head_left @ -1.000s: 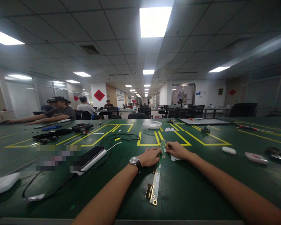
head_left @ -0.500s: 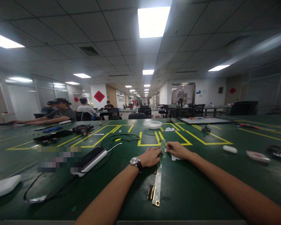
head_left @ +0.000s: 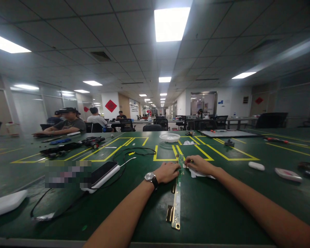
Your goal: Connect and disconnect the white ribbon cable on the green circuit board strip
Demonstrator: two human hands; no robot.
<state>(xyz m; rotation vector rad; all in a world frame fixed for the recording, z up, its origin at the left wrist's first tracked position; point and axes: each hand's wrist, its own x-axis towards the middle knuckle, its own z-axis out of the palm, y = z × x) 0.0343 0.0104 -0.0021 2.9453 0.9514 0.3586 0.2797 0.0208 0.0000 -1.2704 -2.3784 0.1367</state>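
A long, narrow circuit board (head_left: 177,203) lies lengthwise in front of me, with copper-coloured flex tabs (head_left: 169,213) sticking out from its left side. My left hand (head_left: 167,172), with a watch (head_left: 150,177) at the wrist, grips the board's far part from the left, its fingertips on the green section. Just right of that section is my right hand (head_left: 199,164), its thumb and fingers pinched together by the board's edge. Whatever sits in that pinch is too small to make out. White paper (head_left: 196,173) lies partly hidden beneath the right hand.
A white basket (head_left: 169,138) stands beyond my hands. To the left are a phone (head_left: 103,174) on a white block and a black cable (head_left: 138,149). A white case (head_left: 256,166) and a screwdriver (head_left: 277,140) lie right. A person (head_left: 71,124) sits at the far left.
The view has shifted slightly. My right hand has drawn a little away from the board, and more of the white paper shows under it. The left hand keeps its place on the board.
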